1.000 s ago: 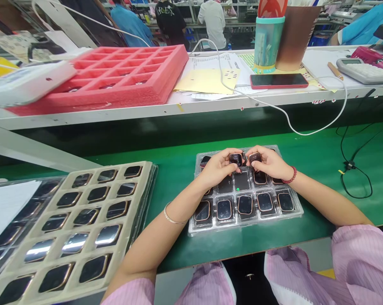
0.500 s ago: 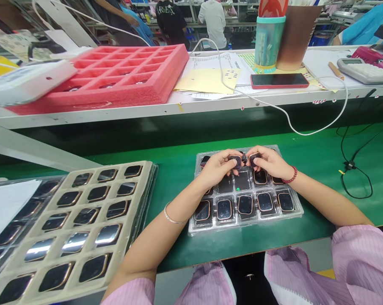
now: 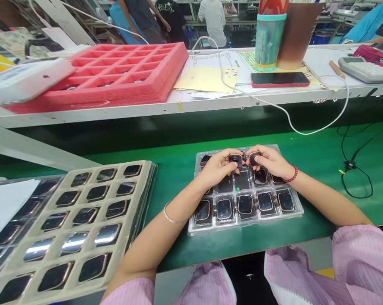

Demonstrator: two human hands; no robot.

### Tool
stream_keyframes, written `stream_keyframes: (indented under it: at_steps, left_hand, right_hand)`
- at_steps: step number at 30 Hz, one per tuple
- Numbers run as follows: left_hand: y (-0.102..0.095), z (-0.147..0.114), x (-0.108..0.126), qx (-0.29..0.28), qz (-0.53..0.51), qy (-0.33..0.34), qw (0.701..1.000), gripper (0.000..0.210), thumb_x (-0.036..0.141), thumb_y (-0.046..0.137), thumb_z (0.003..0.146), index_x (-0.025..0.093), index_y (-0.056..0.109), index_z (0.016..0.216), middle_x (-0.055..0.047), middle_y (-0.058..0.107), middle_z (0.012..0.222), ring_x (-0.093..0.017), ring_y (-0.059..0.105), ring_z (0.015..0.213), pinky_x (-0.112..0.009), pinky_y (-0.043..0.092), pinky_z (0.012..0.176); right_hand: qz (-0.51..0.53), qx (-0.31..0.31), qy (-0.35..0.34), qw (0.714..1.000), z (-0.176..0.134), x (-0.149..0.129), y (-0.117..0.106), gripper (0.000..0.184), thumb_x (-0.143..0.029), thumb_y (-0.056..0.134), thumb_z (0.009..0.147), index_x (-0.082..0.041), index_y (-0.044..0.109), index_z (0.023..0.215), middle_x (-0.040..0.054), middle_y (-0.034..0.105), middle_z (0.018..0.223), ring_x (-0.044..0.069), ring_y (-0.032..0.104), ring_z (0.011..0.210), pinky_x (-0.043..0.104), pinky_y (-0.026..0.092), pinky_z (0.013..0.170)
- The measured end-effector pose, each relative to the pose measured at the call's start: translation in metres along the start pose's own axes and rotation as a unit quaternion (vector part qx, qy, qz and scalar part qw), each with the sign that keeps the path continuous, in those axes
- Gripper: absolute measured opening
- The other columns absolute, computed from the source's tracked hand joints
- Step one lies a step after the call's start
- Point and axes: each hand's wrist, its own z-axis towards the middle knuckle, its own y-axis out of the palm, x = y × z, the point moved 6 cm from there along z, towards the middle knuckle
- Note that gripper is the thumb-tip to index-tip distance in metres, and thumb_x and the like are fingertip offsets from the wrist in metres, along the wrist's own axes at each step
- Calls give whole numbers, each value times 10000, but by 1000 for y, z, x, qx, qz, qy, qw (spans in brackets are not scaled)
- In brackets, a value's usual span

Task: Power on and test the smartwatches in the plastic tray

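My left hand (image 3: 222, 165) grips a smartwatch (image 3: 235, 159), a square dark-faced case with a gold rim; faint light marks show on its screen. A second smartwatch (image 3: 254, 159) of the same look is pinched in my right hand (image 3: 270, 162). Both are held close together above the far part of a clear plastic tray (image 3: 242, 225). Several more watch cases sit in the tray's pockets, among them one in the near row (image 3: 245, 204). Two pockets just below my hands hold no watch, and a small green dot (image 3: 238, 189) marks one of them.
At left, a cream foam tray (image 3: 132, 220) holds several watch cases. On the white shelf (image 3: 210, 98) lie a pink foam tray (image 3: 166, 80), a phone (image 3: 280, 79), a teal cup (image 3: 269, 42) and a calculator (image 3: 365, 70). A white cable (image 3: 286, 114) hangs over its edge. People stand beyond.
Faint light marks now show on the left watch's screen, and my left thumb has shifted slightly down it. Both hands stay over the tray. In the background a person has moved right.
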Motion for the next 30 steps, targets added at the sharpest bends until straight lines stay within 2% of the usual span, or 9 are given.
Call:
stream_keyframes:
  at_steps: [13, 20, 26, 30]
  left_hand:
    - [-1, 0, -1, -3, 2, 3, 1000, 331, 210, 677, 781, 156, 637, 1106, -59, 723, 945, -126, 674, 655, -215, 443, 525]
    - [-3, -1, -2, 9, 4, -1, 1000, 315, 325, 689, 826, 144, 653, 1080, -80, 729, 952, -129, 667, 630, -225, 437, 512]
    - [-1, -1, -2, -6, 1, -8, 1000, 442, 186, 690, 746, 168, 613, 1181, -71, 723, 1008, -168, 704, 782, -235, 486, 596]
    - [-1, 0, -5, -11, 1, -3, 1000, 413, 183, 642, 777, 176, 616, 1189, -64, 717, 1002, -160, 702, 776, -232, 477, 592]
  right_hand:
    - [-15, 2, -4, 1000, 0, -2, 1, 243, -171, 613, 831, -179, 620, 1074, 35, 706, 936, 133, 681, 708, 279, 602, 652]
    - [-34, -7, -38, 999, 0, -6, 3, 294, -120, 623, 766, -183, 618, 1053, 41, 695, 932, 158, 671, 774, 283, 580, 661]
    - [-54, -7, -64, 996, 0, -7, 4, 266, -138, 637, 792, -188, 609, 1051, 40, 687, 895, 177, 681, 817, 283, 553, 662]
    - [-53, -8, -74, 996, -1, -7, 4, 256, -148, 635, 796, -191, 605, 1047, 43, 686, 908, 182, 681, 832, 290, 553, 671]
